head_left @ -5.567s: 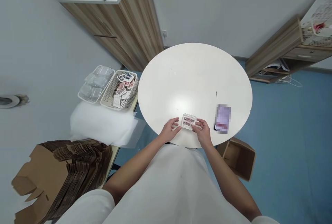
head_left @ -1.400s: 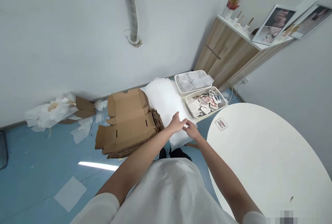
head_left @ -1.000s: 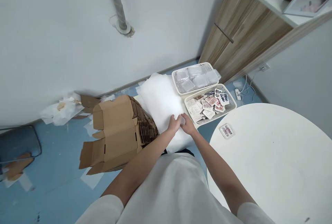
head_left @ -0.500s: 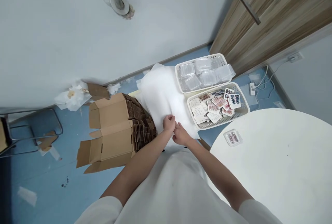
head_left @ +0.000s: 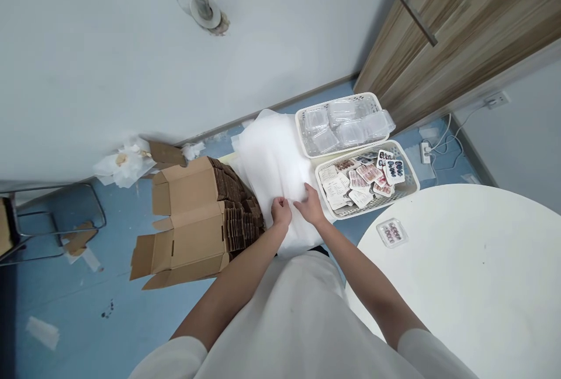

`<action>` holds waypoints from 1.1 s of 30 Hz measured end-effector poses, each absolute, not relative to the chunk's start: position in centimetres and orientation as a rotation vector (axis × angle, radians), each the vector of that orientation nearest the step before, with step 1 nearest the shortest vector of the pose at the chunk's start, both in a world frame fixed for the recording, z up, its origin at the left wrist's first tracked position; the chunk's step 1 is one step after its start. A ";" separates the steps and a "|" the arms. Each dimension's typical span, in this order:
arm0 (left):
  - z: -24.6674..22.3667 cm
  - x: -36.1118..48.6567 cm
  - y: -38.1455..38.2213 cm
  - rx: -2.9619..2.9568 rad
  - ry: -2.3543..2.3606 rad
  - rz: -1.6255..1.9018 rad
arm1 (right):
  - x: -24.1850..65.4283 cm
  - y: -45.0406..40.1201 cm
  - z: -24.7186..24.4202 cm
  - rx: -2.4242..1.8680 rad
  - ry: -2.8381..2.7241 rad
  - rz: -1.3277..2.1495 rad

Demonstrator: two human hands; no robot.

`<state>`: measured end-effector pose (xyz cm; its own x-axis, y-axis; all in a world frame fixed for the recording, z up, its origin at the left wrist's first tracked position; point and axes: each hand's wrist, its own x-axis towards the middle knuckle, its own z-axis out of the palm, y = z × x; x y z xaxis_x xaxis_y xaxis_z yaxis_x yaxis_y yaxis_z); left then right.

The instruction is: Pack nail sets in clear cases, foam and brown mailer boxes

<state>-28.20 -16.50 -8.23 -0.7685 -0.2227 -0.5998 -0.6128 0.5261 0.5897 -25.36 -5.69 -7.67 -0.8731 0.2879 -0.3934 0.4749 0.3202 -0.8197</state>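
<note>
A pile of thin white foam sheets (head_left: 270, 154) lies in front of my body. My left hand (head_left: 281, 212) is closed with its fingers pinched at the top sheet near the pile's front part. Just right of it, my right hand (head_left: 312, 208) rests over the same sheets, thumb and forefinger spread apart with nothing seen between them. Beside my right hand stands a white basket (head_left: 325, 196) of printed cards and press-on nail sets (head_left: 370, 174). On the other side, a stack of folded cardboard boxes (head_left: 197, 224) is close to my left forearm.
Behind the card basket, another white basket (head_left: 302, 139) holds clear plastic cases (head_left: 350, 121). A round white table (head_left: 473, 285) to the right bears one clear case of nails (head_left: 392, 233). Cables with a power strip (head_left: 425, 152) lie on the floor near a wooden cabinet (head_left: 456, 28).
My hands have moved apart from where they met over the sheets. The right hand has shifted right and its fingers have opened; the left has moved slightly left.
</note>
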 end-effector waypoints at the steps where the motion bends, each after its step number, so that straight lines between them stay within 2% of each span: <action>1: -8.2 -28.1 -16.5 -0.676 2.308 1.158 | -25.6 -5.6 -7.7 0.750 2.349 -1.623; 5: -7.9 -27.7 -16.8 -0.639 2.291 1.181 | -26.2 -5.3 -7.3 0.772 2.218 -1.708; 17: -4.7 -25.2 -18.0 -0.352 2.230 1.213 | -26.2 -5.0 -3.1 0.700 2.597 -1.517; 28: -1.9 -22.2 -21.3 0.075 2.170 1.320 | -20.8 -5.7 1.1 1.083 2.629 -1.745; 33: -1.4 -21.2 -21.7 0.132 2.194 1.226 | -16.2 -6.4 2.8 1.107 2.831 -1.674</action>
